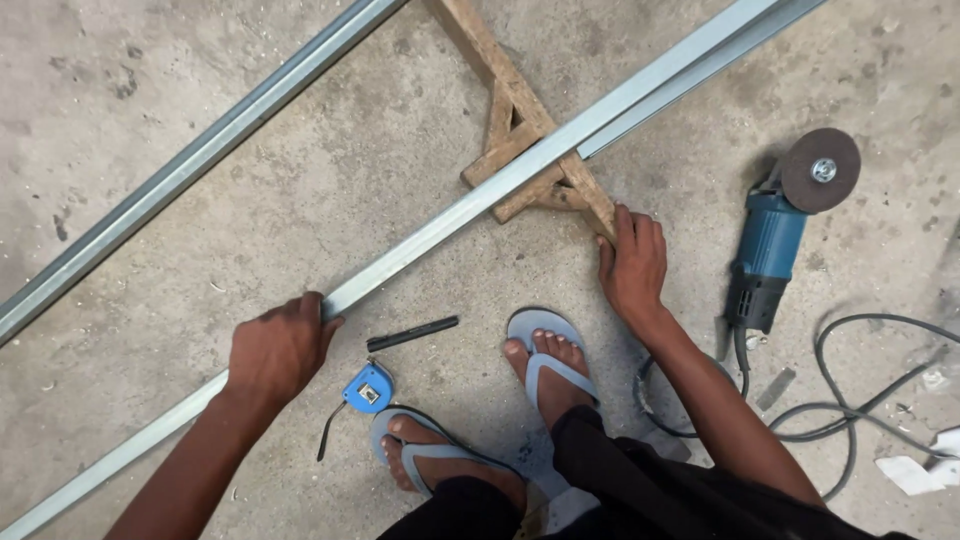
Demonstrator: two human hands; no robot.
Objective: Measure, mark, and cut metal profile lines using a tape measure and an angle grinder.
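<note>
We steady a long metal strip on a low wooden stand.

Our left hand (280, 345) curls over the strip (440, 222), pinning it down; tape (367, 388) and marker (412, 333) lie just beside, within reach. Our right hand (632, 265) rests its fingers closed on the stand (520, 125) – bracing it – with the grinder (775, 235) near.

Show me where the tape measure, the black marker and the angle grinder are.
tape measure (368, 389): head view, on its blue case.
black marker (412, 333): head view, middle of its barrel.
angle grinder (768, 248): head view, on its blue body.
</note>
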